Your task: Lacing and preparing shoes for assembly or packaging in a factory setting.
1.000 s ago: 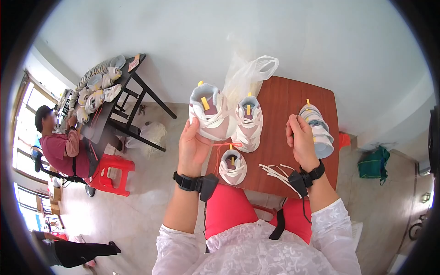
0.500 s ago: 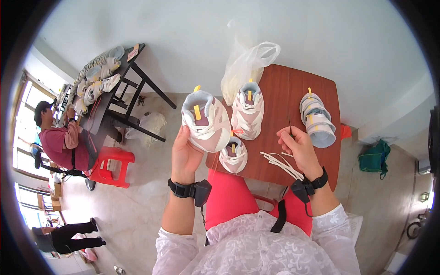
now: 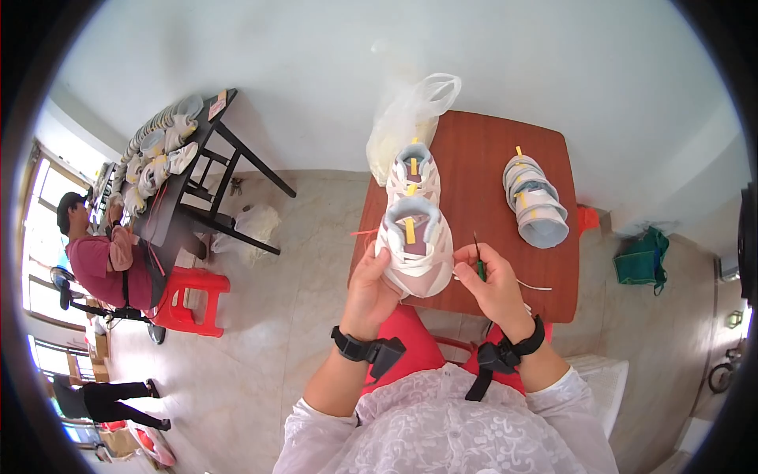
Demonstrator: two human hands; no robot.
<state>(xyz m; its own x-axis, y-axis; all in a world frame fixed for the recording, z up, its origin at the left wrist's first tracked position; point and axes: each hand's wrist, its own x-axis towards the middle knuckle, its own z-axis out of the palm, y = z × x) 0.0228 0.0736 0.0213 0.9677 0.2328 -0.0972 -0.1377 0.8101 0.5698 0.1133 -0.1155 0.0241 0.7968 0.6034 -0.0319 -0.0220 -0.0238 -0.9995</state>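
My left hand [image 3: 369, 291] is closed on the left side of a pink and white sneaker upper [image 3: 425, 276], which has a grey collar, a yellow tab and white lacing. It is held over the front left of the brown table [image 3: 482, 166]. At its right side is my right hand [image 3: 497, 288], fingers closed on a slim tool [image 3: 480, 267] with a green handle and a thin dark shaft. A second sneaker upper [image 3: 426, 180] stands just behind the held one, partly covered by it. White laces [image 3: 537, 287] lie by my right hand, mostly hidden.
Nested shoe uppers [image 3: 538, 201] lie at the table's right. A translucent plastic bag [image 3: 395, 126] stands at its back left. Further left, a person [image 3: 110, 265] sits on a red stool [image 3: 197, 292] by a black table [image 3: 170, 213] loaded with uppers. A green bag [image 3: 643, 261] is on the floor.
The held upper has moved right and down with my left hand. My right hand has come left with the tool, up to the upper's side. A smaller upper at the table's front is now covered.
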